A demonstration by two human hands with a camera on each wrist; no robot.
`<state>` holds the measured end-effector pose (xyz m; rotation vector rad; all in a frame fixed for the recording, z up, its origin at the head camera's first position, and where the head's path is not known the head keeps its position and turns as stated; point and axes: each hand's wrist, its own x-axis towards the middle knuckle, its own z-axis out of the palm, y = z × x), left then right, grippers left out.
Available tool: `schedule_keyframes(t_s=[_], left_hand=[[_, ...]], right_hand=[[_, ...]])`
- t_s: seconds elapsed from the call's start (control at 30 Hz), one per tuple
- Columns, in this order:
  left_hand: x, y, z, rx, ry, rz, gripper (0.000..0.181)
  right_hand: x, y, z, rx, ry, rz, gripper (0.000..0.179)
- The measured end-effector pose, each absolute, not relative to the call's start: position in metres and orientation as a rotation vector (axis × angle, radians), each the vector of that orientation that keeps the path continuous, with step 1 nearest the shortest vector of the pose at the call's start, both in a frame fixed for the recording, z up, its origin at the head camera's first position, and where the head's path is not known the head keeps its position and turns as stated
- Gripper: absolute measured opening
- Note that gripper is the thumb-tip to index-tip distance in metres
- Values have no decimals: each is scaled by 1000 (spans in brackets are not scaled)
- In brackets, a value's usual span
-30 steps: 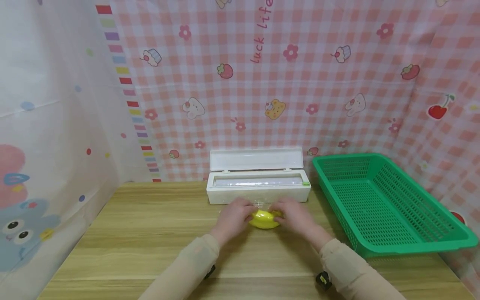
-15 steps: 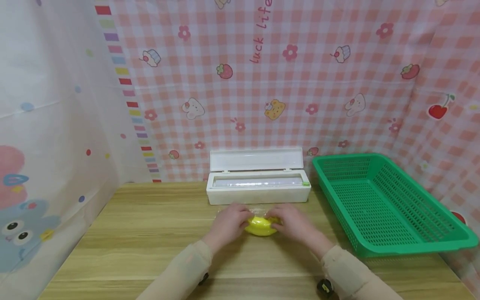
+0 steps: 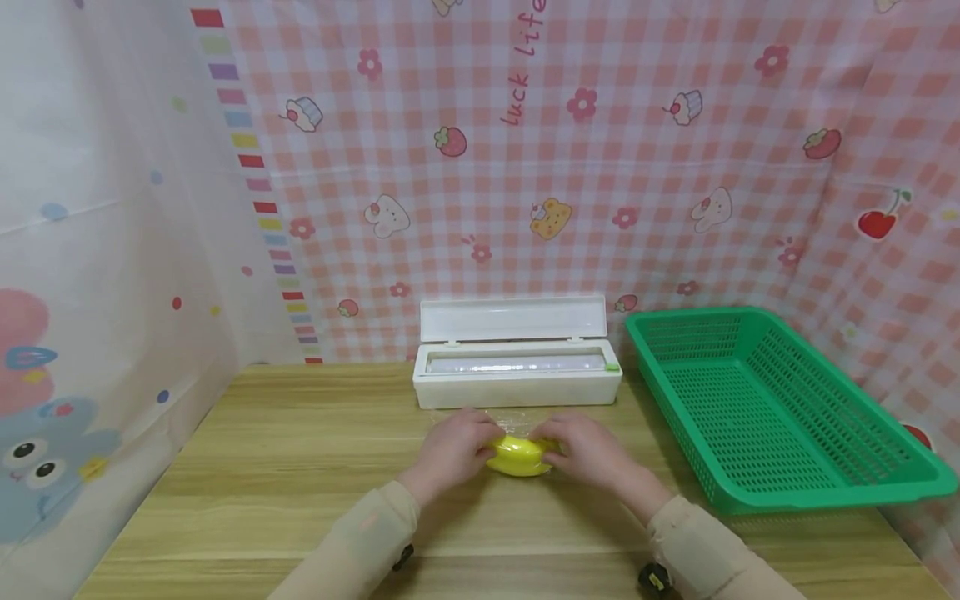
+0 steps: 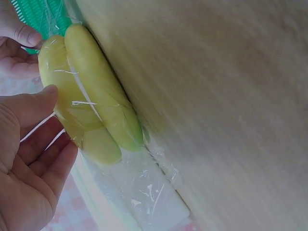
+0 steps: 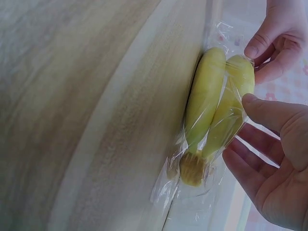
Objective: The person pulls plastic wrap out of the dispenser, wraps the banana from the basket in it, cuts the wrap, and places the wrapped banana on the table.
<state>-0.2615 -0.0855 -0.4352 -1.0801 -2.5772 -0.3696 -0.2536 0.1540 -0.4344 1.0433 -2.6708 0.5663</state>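
A pair of yellow bananas [image 3: 519, 457], joined at a brown stem end [image 5: 192, 168], lies on the table wrapped in clear cling film [image 4: 139, 190]. Loose film spreads past both ends and behind the fruit. My left hand [image 3: 453, 450] holds the left part of the bananas, thumb and fingertips on the far upper edge in the left wrist view. On the right part, beside the stem, my right hand [image 3: 588, 450] holds them the same way. The underside of the fruit is hidden.
Behind the hands stands a white cling film box [image 3: 517, 392] with its lid [image 3: 513, 318] raised and a film roll inside. To the right is a green perforated basket [image 3: 832, 500]. A checked cloth [image 3: 480, 183] hangs behind the wooden table [image 3: 300, 492].
Both hands have drawn the wrapped bananas away from the box, toward the person and slightly left. The box and basket have not moved.
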Motion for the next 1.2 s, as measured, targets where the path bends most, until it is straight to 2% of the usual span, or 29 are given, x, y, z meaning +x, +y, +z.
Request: schedule_keyframes(t_s=[0.2,0.37,0.7,0.9,1.2], left_hand=[[-262,-87,-432,-1112,-2589,-386,18],[-265,-92,-429,-1102,-2578,-441,25],[-279,-120,-415,-923,-2537,-629,33],[-288,-133,-421,-813,-2612,-622,29],[-297,-140,-429,-762,-2657,-641,26]], right_hand=[[-254,156,-435,1035,-2689,610,30],[-255,161,-433,940,-2728,695,32],[-265,182,-423,737,-2676,746,30],[-273,196,-422,634,-2702,671,32],[-284,207,-431,642,-2651,646,33]])
